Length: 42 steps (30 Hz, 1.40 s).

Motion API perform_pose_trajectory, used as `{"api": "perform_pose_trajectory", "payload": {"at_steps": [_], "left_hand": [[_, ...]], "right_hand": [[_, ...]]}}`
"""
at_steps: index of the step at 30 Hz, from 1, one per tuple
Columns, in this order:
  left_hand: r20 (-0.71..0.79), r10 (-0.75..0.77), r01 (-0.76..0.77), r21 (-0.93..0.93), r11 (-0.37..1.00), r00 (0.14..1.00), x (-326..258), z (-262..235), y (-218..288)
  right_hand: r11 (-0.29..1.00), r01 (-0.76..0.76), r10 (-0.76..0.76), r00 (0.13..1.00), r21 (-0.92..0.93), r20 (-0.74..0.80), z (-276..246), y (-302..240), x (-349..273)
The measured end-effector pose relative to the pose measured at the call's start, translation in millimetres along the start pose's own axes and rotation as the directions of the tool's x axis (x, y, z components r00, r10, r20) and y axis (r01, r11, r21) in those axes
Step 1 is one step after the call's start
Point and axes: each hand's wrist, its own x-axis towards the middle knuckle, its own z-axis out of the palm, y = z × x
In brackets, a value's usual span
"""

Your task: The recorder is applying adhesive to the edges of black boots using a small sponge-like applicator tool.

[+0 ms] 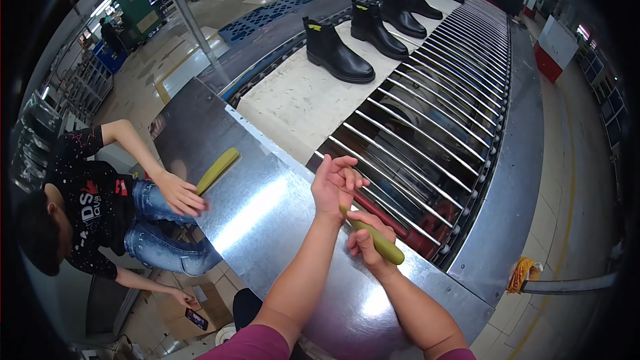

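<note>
My right hand (366, 253) is closed round an olive-green shoe insole (383, 243), its rounded end pointing toward the lower right. Close beside it, my left hand (335, 185) is raised over the metal table's edge with its palm up and fingers loosely bent and apart; I see nothing in it. The insole's other tip reaches near my left wrist. A second green insole (219, 169) lies on the shiny metal table (267, 193) to the left, by a co-worker's hand (179, 193).
Beyond the table runs a conveyor with metal rollers (427, 153) and a pale belt (287, 110). Several black ankle boots (339, 53) stand on the belt. A seated co-worker (93, 207) is at the left, holding a phone (197, 319) low down. A yellow-wrapped bar (525, 275) juts in at right.
</note>
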Motion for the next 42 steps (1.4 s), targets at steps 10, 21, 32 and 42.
{"api": "perform_pose_trajectory", "payload": {"at_steps": [10,21,32,42], "left_hand": [[-0.047,-0.022,0.020,-0.055,0.998,0.999,9.9,5.8,1.0],[-0.007,-0.036,0.036,-0.058,0.998,0.999,14.4,7.7,4.6],[-0.019,-0.085,0.086,0.122,0.989,0.996,13.1,14.1,-5.7],[-0.027,-0.035,0.041,0.300,0.953,0.999,11.6,21.8,-7.7]], "right_hand": [[0.988,0.019,-0.027,0.998,-0.151,-0.049,12.1,-0.1,4.1],[0.993,0.067,-0.062,0.997,-0.102,0.050,1.7,1.4,11.5],[0.970,0.101,-0.054,0.977,-0.223,0.207,5.5,-7.6,12.7],[0.976,-0.037,0.061,0.992,-0.213,0.107,9.9,-3.2,10.2]]}}
